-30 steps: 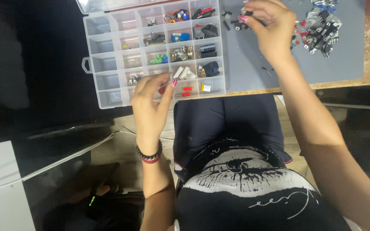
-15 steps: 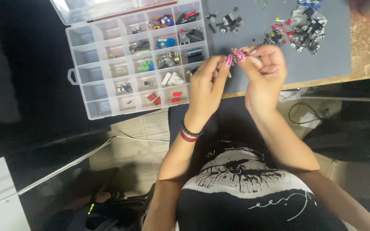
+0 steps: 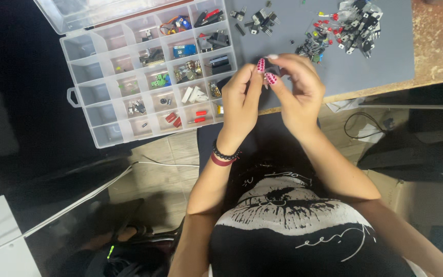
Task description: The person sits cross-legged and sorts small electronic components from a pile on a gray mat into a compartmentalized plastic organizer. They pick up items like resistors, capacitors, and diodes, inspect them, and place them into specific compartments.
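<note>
Clear plastic organizer [image 3: 103,97]: ribbed square compartments, small parts.

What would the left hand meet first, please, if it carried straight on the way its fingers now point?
The left hand points up and right, so it would first meet the right hand, whose fingertips already seem to touch it; depth is unclear.

A: Box [image 3: 85,97]: clear plastic, parts inside red, green, blue, black. Mat [image 3: 380,61]: flat grey. Table [image 3: 439,43]: worn brown.

B: Nails on the left hand [image 3: 243,100]: pink with dark dots. Wristbands [image 3: 223,156]: black beads, one red. Shirt [image 3: 303,231]: black, white eye print. Loose parts [image 3: 357,25] on the mat: black, silver, red.
</note>
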